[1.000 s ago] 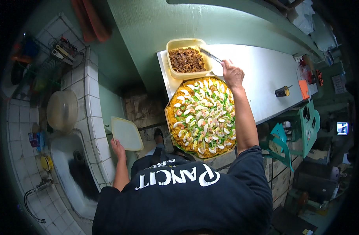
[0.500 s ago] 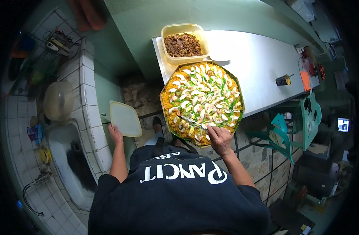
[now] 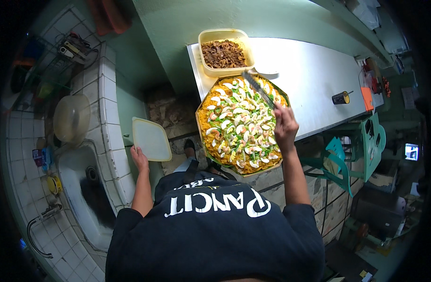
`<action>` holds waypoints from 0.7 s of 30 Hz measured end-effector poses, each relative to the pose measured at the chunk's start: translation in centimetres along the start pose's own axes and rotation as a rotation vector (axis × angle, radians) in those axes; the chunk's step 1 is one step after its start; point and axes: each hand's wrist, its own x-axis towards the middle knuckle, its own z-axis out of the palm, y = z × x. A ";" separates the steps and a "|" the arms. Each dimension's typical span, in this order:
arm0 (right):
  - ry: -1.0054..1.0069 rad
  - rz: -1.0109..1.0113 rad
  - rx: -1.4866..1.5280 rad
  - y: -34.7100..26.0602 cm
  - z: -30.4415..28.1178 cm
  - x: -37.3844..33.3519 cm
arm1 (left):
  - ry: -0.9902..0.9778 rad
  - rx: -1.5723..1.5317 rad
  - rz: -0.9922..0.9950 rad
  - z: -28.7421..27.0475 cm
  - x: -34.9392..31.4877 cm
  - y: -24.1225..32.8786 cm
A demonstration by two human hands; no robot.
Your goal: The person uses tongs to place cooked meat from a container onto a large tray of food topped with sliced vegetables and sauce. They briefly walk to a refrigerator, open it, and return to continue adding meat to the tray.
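Observation:
My right hand point(image 3: 286, 126) is closed around slim metal tongs point(image 3: 261, 89), slightly smeared by motion. Their tip points toward the plastic container point(image 3: 227, 73), which holds dark brown chopped meat point(image 3: 222, 54). Below the tongs lies a big eight-sided tray point(image 3: 199, 134) of orange noodles point(image 3: 207, 123), topped with egg slices, shrimp and chopped greens. Over at the left, my left hand point(image 3: 140, 159) grips the lower left edge of a pale plastic lid point(image 3: 151, 140), held flat beside the tray.
The tray and container stand at the near end of a white table point(image 3: 304, 80), the tray overhanging its edge. A dark cup point(image 3: 340, 97) is farther right. Green plastic chairs point(image 3: 335, 160) stand at the right. A tiled counter with a sink point(image 3: 90, 197) runs along the left.
My right hand has lifted and swung the tongs from the tray's lower part up and right, toward the meat container. My left hand still holds the lid in nearly the same place.

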 end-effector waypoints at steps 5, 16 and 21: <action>-0.031 0.035 -0.176 0.2 4.9 7.9 | -0.001 -0.072 0.039 -0.1 1.1 0.4; -0.495 -0.227 -0.212 -4.5 -1.2 -7.0 | 0.017 -0.020 -0.080 -0.7 1.5 1.7; -0.513 -0.173 -0.227 -3.9 -1.4 -10.7 | -0.019 -0.021 -0.117 0.1 0.6 2.8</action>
